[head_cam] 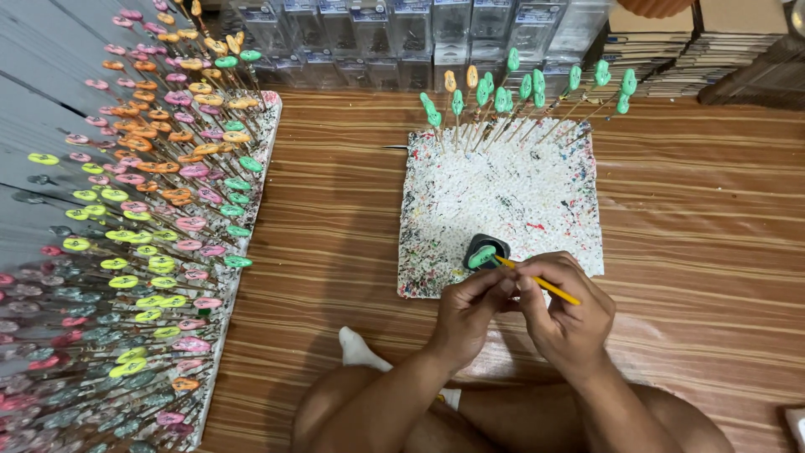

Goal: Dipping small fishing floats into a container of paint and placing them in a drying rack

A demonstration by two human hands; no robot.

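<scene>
The small green piece (481, 257) sits at the mouth of a dark paint pot (488, 250), which rests on the near edge of the white foam slab (503, 197), at about six o'clock on that slab. My left hand (471, 312) is curled in from seven o'clock, fingers pressed together around whatever carries the piece (I cannot tell if it is a stick, since my fingers hide it). My right hand (563, 317) pinches a yellow brush (537, 280) between thumb and fingertips; its front end points toward ten o'clock and meets the green piece.

The slab is speckled with many colours of paint. Along its far edge, at twelve o'clock, a row of green pieces on thin sticks (528, 88) stands tilted, with a couple of orange ones (461, 80) among them. Well apart, at nine o'clock from my hands, a long foam board (251, 176) holds a crowd of sticks topped with pink, orange, yellow and green pieces (159, 218).

All of it lies on a wood-grain floor (713, 218). Clear plastic boxes (402, 33) stand at twelve o'clock, and stacked flat cardboard (688, 50) at one o'clock. My bare knees and a white sock (356, 348) show at six o'clock.
</scene>
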